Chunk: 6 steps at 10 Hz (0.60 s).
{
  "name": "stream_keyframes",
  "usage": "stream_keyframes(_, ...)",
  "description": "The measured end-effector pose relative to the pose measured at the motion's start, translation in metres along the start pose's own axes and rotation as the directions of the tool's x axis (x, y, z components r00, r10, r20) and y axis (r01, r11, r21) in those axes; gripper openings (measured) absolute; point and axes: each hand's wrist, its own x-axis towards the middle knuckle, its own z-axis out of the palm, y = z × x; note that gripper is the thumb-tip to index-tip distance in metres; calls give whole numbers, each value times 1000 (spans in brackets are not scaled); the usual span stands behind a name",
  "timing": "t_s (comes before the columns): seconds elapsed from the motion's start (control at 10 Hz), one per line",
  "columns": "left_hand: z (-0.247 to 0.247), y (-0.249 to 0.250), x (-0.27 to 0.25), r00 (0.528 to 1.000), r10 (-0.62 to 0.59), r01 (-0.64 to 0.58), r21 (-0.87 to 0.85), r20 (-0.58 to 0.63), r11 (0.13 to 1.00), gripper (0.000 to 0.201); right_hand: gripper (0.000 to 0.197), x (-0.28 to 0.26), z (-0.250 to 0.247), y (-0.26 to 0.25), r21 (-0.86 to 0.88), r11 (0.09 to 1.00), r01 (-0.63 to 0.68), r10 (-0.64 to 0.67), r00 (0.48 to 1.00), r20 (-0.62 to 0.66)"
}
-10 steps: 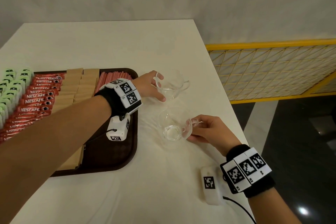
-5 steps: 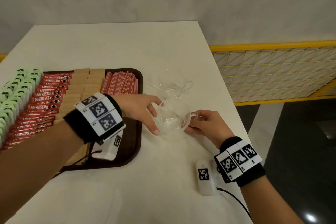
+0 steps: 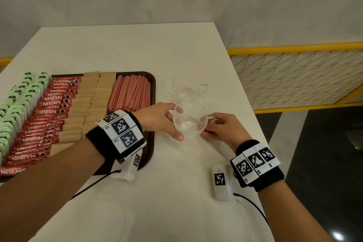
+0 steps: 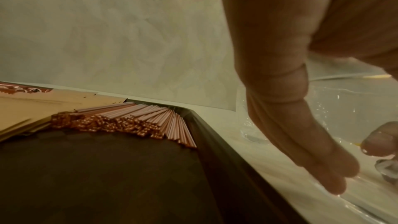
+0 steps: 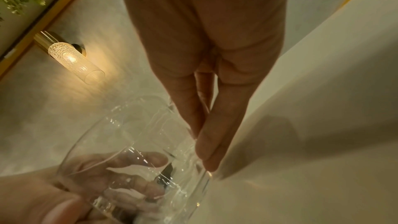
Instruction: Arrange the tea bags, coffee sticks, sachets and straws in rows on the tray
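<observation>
A: Where are the hands?

B: Both hold the near cup (image 3: 189,122), a clear glass one on the white table (image 3: 125,49). The left hand (image 3: 157,119) wraps its side, fingers curled round the glass. The right hand (image 3: 222,129) pinches the handle.

A: And the tray (image 3: 152,92)?

B: Dark brown, left of the cups. On it, rows run left to right: green tea bags (image 3: 17,100), red coffee sticks (image 3: 49,116), tan sachets (image 3: 88,104), striped straws (image 3: 130,94).

A: Anything else?

B: A second cup (image 3: 186,86) stands just behind the first. A yellow railing (image 3: 294,47) lies beyond the table's right edge.
</observation>
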Motion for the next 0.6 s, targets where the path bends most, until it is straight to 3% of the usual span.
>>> stream_keyframes(0.4,2,-5,-3,999,-13,12,-51,-34,999,75,23,-7,1,-4,-67,997,23,-20,999,43)
stream_keyframes(0.5,-2,-12,-4,999,-30,27,-73,-39,997,85,30,-9,-6,-1,-101,994,27,-29,999,-19)
stream_keyframes(0.6,-9,-13,-15,991,-4,-10,-101,-130,995,86,41,-15,-7,-2,-264,960,92,-132,982,-137)
